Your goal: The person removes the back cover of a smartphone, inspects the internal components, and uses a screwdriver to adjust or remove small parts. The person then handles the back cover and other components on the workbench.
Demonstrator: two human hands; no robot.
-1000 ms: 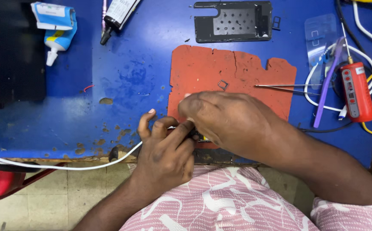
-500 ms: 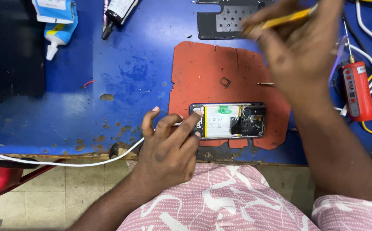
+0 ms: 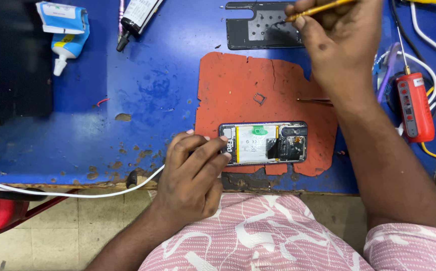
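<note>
An opened phone (image 3: 263, 143) with its back removed lies on an orange-red mat (image 3: 238, 90), showing a white battery and dark circuit parts. My left hand (image 3: 193, 173) rests at the phone's left end, fingertips touching its edge. My right hand (image 3: 338, 42) is raised at the far side of the bench, gripping a thin yellow tool (image 3: 318, 9) whose tip touches a black phone back cover (image 3: 260, 25). A small metal tray piece (image 3: 259, 98) lies loose on the mat.
A blue-and-white glue bottle (image 3: 65, 37) and a black-tipped tube (image 3: 135, 17) lie at the far left. A red handheld tool (image 3: 415, 106) with white and yellow cables sits right. Tweezers (image 3: 314, 101) lie on the mat. A white cable (image 3: 67, 193) runs along the bench's front edge.
My right hand has left the phone and gone up to the far right with the yellow tool, now reaching the black back cover. The left hand stays at the phone's left end.
</note>
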